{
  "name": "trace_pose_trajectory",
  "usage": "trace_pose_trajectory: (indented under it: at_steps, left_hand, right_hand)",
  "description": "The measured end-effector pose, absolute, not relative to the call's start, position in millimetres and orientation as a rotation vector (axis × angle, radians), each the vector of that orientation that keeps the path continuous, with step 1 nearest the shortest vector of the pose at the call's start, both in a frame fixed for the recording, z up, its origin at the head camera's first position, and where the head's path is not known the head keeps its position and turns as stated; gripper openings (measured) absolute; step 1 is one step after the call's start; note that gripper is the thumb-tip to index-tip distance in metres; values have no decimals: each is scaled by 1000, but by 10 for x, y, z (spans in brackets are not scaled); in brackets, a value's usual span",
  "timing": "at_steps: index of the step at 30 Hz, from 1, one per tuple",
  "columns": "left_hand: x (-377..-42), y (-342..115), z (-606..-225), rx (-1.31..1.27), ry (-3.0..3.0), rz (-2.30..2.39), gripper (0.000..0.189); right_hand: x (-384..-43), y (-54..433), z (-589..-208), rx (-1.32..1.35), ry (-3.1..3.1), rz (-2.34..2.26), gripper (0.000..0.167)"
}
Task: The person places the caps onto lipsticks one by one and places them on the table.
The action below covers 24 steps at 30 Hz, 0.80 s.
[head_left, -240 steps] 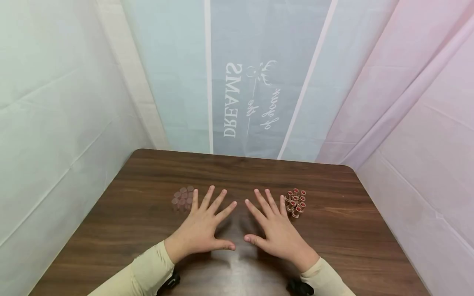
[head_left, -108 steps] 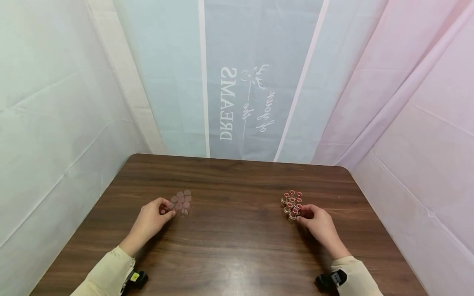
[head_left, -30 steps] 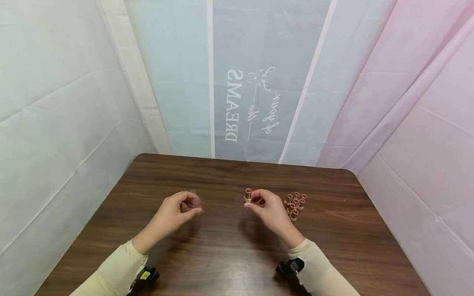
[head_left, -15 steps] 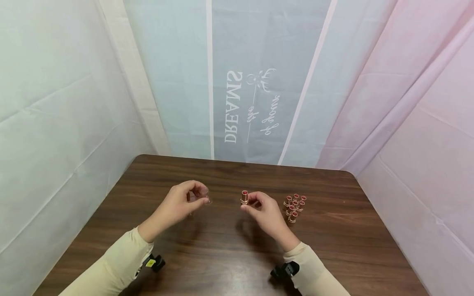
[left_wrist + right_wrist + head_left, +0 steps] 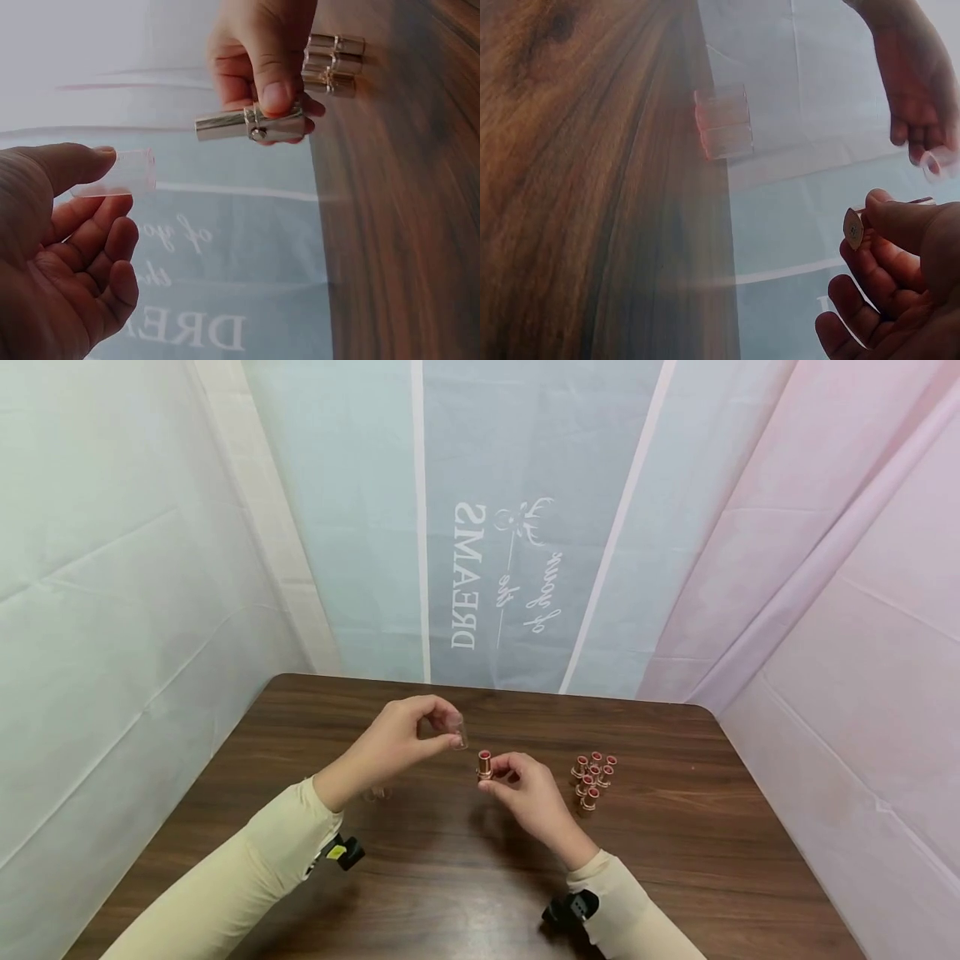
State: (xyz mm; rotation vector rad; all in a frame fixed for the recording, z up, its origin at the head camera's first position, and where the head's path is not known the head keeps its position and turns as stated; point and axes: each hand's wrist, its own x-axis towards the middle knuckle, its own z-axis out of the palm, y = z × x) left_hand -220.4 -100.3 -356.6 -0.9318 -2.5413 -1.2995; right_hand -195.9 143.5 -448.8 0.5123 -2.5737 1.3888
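Since half a second ago, from where I stand, the left hand [image 5: 401,739] has risen away from the body and swung in toward the right, bringing the clear cap [image 5: 461,732] close to the gold tube [image 5: 485,764]. The right hand [image 5: 528,785] has barely shifted. From the head view, the left thumb and fingers pinch the cap; the right ones pinch the tube low down, its red-lined mouth upward. The two pieces are near each other but apart, above the table [image 5: 465,860]. The other gold tubes [image 5: 587,785] stand clustered to the right; the remaining clear caps [image 5: 378,793] show partly beyond the left forearm.

From the left wrist, the cap and the tube lie nearly parallel, yet the cap sits off to one side. I'd keep the tube steady, bring the cap squarely over its mouth, and match their axes before lowering.

From the right wrist, the tube's flat base shows below the right thumb, and the cap's rim seems to face the table. A light pinch high on the cap, fingertips clear of that rim, looks wisest; tilting could make it catch.
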Motion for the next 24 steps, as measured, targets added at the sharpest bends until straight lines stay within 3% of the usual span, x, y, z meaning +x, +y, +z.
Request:
trace_pose_trajectory:
  at_steps: [24]
  left_hand:
    - [-2237, -683, -3738, -1181, -2639, -1209, 14]
  right_hand:
    - [-1920, 1426, -4460, 576, -2527, 1478, 19]
